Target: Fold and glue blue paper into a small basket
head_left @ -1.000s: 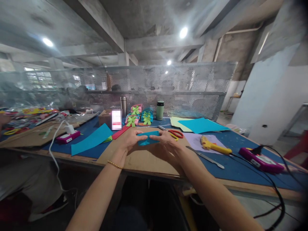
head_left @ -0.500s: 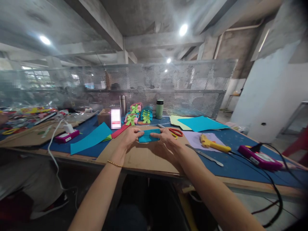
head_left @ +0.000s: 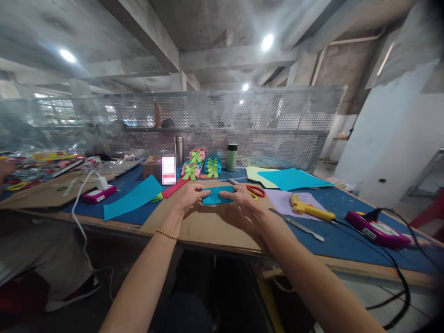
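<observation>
My left hand (head_left: 189, 198) and my right hand (head_left: 244, 203) hold one small folded piece of teal paper (head_left: 217, 195) between them, just above a brown cardboard sheet (head_left: 204, 226) on the blue table. The fingers of both hands pinch the paper's two ends, thumbs on its near side. Red-handled scissors (head_left: 255, 190) lie right behind my right hand. A yellow glue gun (head_left: 308, 208) and a metal ruler (head_left: 296, 225) lie to the right of it.
Teal paper sheets (head_left: 132, 199) (head_left: 291, 179) lie left and right. Finished paper bows (head_left: 201, 167), a steel flask (head_left: 179, 151) and a green cup (head_left: 231, 157) stand at the back by a perforated metal screen. A magenta device (head_left: 378, 230) with black cable sits at right; a charger (head_left: 99, 193) at left.
Both hands have shifted the teal paper slightly farther from me and flattened it into a neater rectangle. The view has moved a little.
</observation>
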The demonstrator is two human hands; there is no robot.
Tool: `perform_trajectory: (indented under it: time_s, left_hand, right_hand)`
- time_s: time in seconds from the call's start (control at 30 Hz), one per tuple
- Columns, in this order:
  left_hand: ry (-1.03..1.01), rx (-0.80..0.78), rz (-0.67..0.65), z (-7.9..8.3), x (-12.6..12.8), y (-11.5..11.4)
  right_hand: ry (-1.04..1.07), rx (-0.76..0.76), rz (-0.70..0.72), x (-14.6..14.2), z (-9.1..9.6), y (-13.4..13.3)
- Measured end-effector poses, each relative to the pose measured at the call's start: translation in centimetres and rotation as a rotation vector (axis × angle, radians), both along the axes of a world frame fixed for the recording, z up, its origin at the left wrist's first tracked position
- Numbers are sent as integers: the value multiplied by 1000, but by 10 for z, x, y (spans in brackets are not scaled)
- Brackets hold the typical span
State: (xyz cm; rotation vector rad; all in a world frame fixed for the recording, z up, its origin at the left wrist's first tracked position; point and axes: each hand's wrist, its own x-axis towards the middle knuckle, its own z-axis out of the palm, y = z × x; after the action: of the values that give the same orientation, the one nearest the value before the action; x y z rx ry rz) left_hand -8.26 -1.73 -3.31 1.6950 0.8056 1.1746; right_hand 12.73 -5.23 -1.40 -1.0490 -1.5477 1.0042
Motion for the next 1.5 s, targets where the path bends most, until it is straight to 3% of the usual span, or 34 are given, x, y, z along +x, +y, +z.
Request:
perform_trajectory:
  time_s: [0.17, 0.43, 0.6, 0.97, 1.23, 1.4, 1.5]
  left_hand:
    - [-19, 7, 23, 2, 0, -3]
    - [-25, -104, -75, 7, 3, -12]
    - [-21, -28, -76, 10, 2, -14]
    - [-3, -73, -45, 4, 4, -9]
    - [5, -172, -65, 0, 4, -4]
    - [-22, -181, 3, 0, 9, -9]
    - [-110, -168, 149, -1, 10, 0]
  right_hand:
    - [6, -3, 31, 1, -1, 0]
    - [-12, -3, 54, 2, -8, 8]
    - [2, -15, 84, -2, -6, 5]
    - [28, 0, 123, -6, -1, -4]
    - [-50, 20, 26, 4, -4, 6]
    - [-99, 43, -63, 14, -5, 16]
    - [-118, 26, -105, 23, 1, 23]
